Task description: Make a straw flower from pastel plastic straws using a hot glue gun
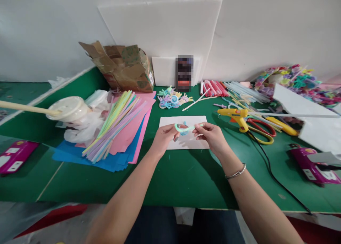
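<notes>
Between my two hands is a light green pipe cleaner (189,129), bent into a curve at its left end. My left hand (165,137) pinches the curved end. The straighter right end sits between the fingers of my right hand (209,134), which is closed on it. Both hands are above a white sheet (181,144) on the green table. A small blue coiled piece (183,131) shows behind the green one, partly hidden by it and by the fingers.
Pastel pipe cleaners (114,126) lie on coloured sheets at the left, by a cardboard box (128,68). Finished-looking coiled shapes (173,97) sit behind the white sheet. At right are a yellow glue gun (234,114) with a trailing cord, red-and-yellow scissors (262,130) and a purple power strip (311,162).
</notes>
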### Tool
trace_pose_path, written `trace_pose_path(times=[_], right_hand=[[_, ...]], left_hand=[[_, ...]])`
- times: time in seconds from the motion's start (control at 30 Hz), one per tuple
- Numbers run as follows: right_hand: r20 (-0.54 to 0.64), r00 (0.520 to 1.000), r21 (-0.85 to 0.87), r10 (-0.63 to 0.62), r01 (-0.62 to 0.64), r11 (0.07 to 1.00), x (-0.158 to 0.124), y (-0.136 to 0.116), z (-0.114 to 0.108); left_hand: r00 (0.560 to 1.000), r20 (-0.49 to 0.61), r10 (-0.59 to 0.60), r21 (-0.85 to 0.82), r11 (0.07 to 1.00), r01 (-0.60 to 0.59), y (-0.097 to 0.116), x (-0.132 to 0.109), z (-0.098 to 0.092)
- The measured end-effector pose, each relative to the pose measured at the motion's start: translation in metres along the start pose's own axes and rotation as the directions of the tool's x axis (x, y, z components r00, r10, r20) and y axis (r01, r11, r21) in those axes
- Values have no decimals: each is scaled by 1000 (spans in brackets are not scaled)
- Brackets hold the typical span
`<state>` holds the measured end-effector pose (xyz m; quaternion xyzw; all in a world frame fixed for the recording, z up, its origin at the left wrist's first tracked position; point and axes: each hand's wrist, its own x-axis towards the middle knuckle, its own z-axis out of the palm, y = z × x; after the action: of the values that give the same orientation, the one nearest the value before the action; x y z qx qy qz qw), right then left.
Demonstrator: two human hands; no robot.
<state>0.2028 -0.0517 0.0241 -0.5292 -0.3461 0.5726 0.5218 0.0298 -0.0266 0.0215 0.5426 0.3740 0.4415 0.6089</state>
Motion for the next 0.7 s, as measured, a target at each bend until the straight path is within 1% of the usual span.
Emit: trace_pose_path(times=[0.07,0.13,0.23,0.3,0.33,0.4,0.47,0.53,0.6,0.7], right_hand=[[-24,999,-18,-37,37,999,0,0,-2],[-44,998,-24,-54,53,998,0,0,-3],[-70,996,-10,-52,51,999,0,-1,-3],[-87,995,-1,-50,51,999,0,-2,-3],[-94,994,1,-53,54,999,1,-2,-3],[-110,992,3,-62,63,998,1,-2,-4],[-129,989,6,-72,73,997,3,-2,-6],[-147,985,6,-87,89,996,4,0,-8],[-156,982,-1,-105,106,994,6,1,-10],[-162,981,-7,-106,106,994,7,2,-11]], left_hand=[[991,-109,73,67,996,-66,2,1,1],[971,-186,149,127,984,-126,3,1,1],[933,-260,250,197,959,-202,3,2,0],[919,-296,260,222,955,-198,1,3,-1],[923,-305,235,220,960,-172,0,3,-1],[944,-299,142,182,979,-90,-2,5,-2],[968,-248,27,105,995,0,-4,6,-2],[982,-177,-61,12,998,64,-6,7,-2],[986,-123,-115,-73,992,107,-7,8,-1],[982,-114,-149,-181,975,127,-6,8,-1]])
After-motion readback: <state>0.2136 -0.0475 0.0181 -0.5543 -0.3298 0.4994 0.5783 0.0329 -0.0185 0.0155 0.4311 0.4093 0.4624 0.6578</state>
